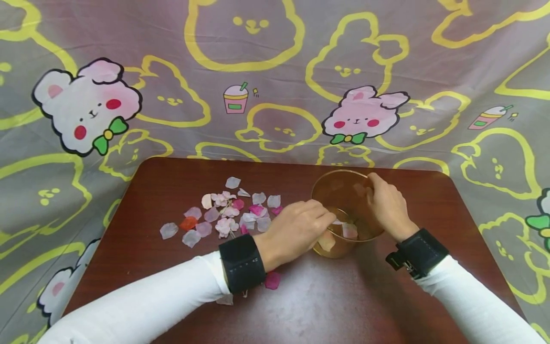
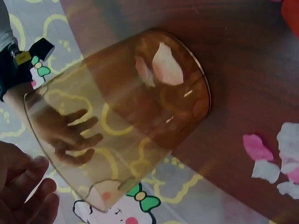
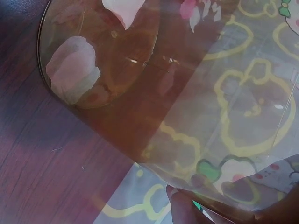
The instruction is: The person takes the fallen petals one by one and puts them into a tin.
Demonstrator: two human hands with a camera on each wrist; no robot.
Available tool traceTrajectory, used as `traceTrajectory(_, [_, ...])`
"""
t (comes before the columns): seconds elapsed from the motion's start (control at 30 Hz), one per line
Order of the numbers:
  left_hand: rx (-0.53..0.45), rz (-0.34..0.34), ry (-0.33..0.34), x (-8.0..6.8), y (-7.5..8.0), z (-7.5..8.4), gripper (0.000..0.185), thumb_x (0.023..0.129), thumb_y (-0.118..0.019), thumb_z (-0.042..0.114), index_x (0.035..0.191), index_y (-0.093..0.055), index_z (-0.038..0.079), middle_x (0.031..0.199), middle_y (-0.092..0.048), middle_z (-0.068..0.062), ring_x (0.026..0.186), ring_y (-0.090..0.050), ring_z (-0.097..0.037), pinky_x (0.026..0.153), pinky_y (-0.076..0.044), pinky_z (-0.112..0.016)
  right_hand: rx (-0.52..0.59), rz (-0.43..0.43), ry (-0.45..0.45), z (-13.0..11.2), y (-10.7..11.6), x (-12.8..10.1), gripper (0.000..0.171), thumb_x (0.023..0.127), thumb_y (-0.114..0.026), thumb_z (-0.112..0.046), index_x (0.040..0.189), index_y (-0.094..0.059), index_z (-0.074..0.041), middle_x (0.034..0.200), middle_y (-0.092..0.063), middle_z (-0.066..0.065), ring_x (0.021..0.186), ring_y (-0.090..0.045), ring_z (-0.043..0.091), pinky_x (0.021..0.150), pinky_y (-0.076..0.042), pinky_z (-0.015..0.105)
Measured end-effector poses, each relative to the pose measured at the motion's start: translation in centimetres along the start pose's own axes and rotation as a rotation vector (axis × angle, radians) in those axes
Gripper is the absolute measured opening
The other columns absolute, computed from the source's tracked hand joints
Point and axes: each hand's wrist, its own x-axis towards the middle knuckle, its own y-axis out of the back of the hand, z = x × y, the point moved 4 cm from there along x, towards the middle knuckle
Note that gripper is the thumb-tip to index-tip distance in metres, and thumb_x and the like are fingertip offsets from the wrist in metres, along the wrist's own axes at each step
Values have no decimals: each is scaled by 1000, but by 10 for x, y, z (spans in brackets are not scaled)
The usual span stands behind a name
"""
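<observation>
Petals (image 1: 223, 215) of pale pink, white and magenta lay scattered over the left half of the dark brown table (image 1: 172, 286), one stray magenta piece beside the left wrist. An amber see-through cup (image 1: 345, 212) stood upright just right of the table's middle, its long axis vertical and its open mouth pointing up; a few petals rested on its bottom, as both wrist views showed through the wall. The right hand (image 1: 386, 205) gripped the far right side of the rim, fingers curled over the edge. The left hand (image 1: 296, 231) reached over the near rim with its fingertips dipped into the mouth; whether they pinched a petal could not be told. Black bands wrapped both wrists over white sleeves. A grey cloth (image 1: 275, 71) printed with pink rabbits, yellow outlines and drink cups hung behind. No readable writing or brand appeared anywhere.
</observation>
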Motion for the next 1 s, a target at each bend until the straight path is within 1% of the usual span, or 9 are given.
traceTrajectory(0.2, [-19, -88, -22, -3, -10, 5, 7, 88, -72, 11, 92, -72, 16, 89, -71, 6, 93, -64, -12, 76, -52, -24, -2, 0, 3, -1, -1, 0, 12, 100, -49, -4, 108, -58, -4, 76, -61, 16, 59, -55, 29, 48, -33, 34])
traceTrajectory(0.3, [-29, -118, -21, -5, -13, 7, 2, 91, -71, 18, 92, -71, 16, 86, -70, 7, 92, -64, -12, 76, -52, -25, -2, 1, 6, -1, -1, 0, 12, 100, -50, -4, 108, -58, -4, 76, -62, 17, 59, -55, 29, 48, -33, 34])
traceTrajectory(0.43, [-51, -149, -4, -7, -16, 9, 11, 95, -66, 26, 95, -72, 17, 90, -71, 7, 93, -64, -12, 76, -53, -25, 0, 5, 12, -1, 0, 0, 11, 100, -50, -4, 108, -58, -4, 78, -62, 17, 60, -55, 29, 48, -34, 34])
traceTrajectory(0.57, [-58, -171, 2, -7, -18, 11, 15, 98, -62, 28, 102, -71, 17, 100, -72, 6, 101, -64, -12, 82, -54, -25, 0, 8, 13, 0, 1, -1, 12, 100, -51, -4, 109, -59, -4, 80, -64, 17, 62, -57, 30, 49, -35, 34])
traceTrajectory(0.67, [-51, -165, -6, -6, -18, 12, 19, 99, -60, 28, 108, -71, 16, 109, -72, 4, 108, -64, -13, 88, -54, -25, 1, 10, 11, 0, 1, -1, 12, 100, -51, -4, 109, -59, -4, 81, -64, 18, 63, -57, 31, 48, -35, 34])
traceTrajectory(0.77, [-75, -134, 5, -7, -13, 9, 21, 98, -62, 28, 112, -72, 14, 115, -71, 1, 111, -63, -15, 93, -54, -26, 1, 13, 11, -1, 2, -1, 12, 100, -51, -4, 108, -59, -4, 78, -63, 17, 61, -56, 30, 48, -34, 34])
traceTrajectory(0.87, [-109, -94, 38, -10, -7, 1, 22, 97, -66, 26, 113, -73, 12, 116, -71, -1, 112, -63, -17, 96, -53, -28, -1, 18, 14, -2, 1, -1, 12, 99, -50, -3, 107, -59, -4, 76, -61, 16, 60, -53, 28, 47, -33, 34])
traceTrajectory(1.0, [-129, -59, 115, -18, 3, -14, 22, 96, -67, 23, 113, -73, 10, 117, -71, -4, 113, -64, -19, 100, -52, -31, -2, 17, 13, -2, 1, -1, 11, 99, -50, -3, 106, -59, -4, 74, -59, 15, 59, -51, 27, 47, -32, 33])
